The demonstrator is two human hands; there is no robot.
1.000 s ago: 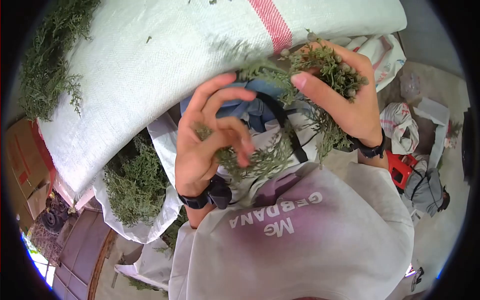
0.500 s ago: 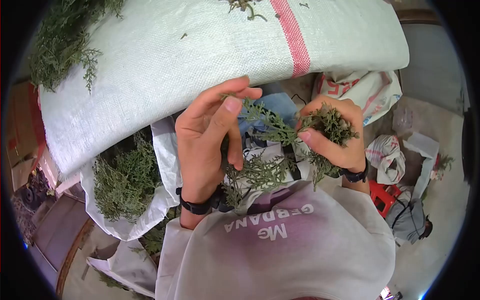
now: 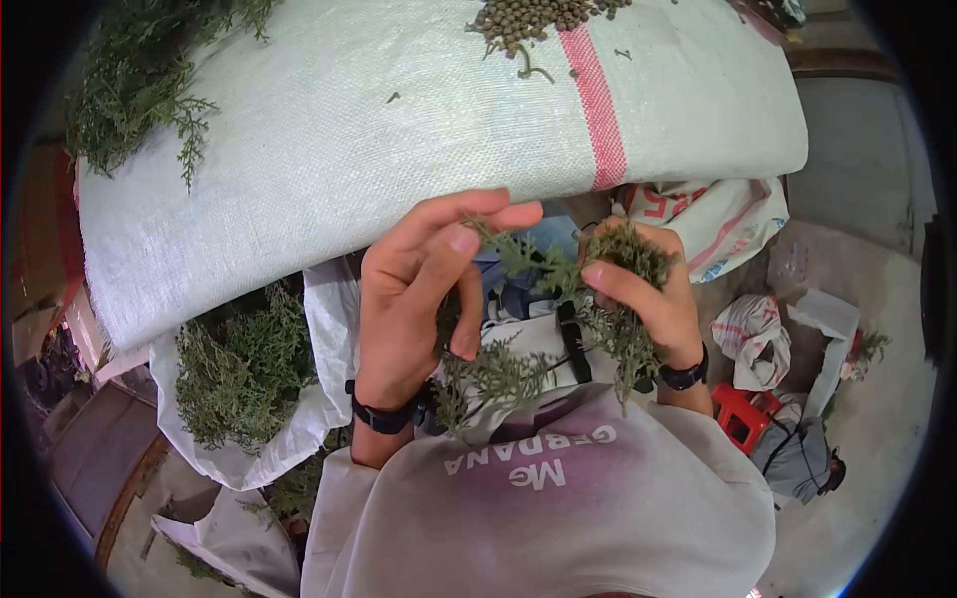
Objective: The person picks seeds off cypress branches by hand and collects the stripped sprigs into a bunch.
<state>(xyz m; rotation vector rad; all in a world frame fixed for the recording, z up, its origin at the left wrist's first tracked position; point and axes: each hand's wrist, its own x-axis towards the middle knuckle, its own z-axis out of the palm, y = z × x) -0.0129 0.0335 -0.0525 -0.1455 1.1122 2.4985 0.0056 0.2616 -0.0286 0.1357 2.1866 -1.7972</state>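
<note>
My left hand is curled, with the feathery tip of a green conifer sprig between its thumb and fingers. Across from it, my right hand grips a bunch of conifer sprigs with the thumb pressed over the stems. The tip at my left hand runs to this bunch. More foliage hangs below and between both hands, in front of my shirt. Above the hands lies a white woven sack with a red stripe, bearing a pile of small round brown cones.
Cut conifer branches lie on the sack's far left. A white bag full of greenery stands at lower left. On the right are a printed sack, a crumpled bag, a red plastic item and a grey bundle.
The view has shifted, bringing more of the cone pile into sight. My right hand has come slightly closer to my left and turned, so the bunch's round cones show less.
</note>
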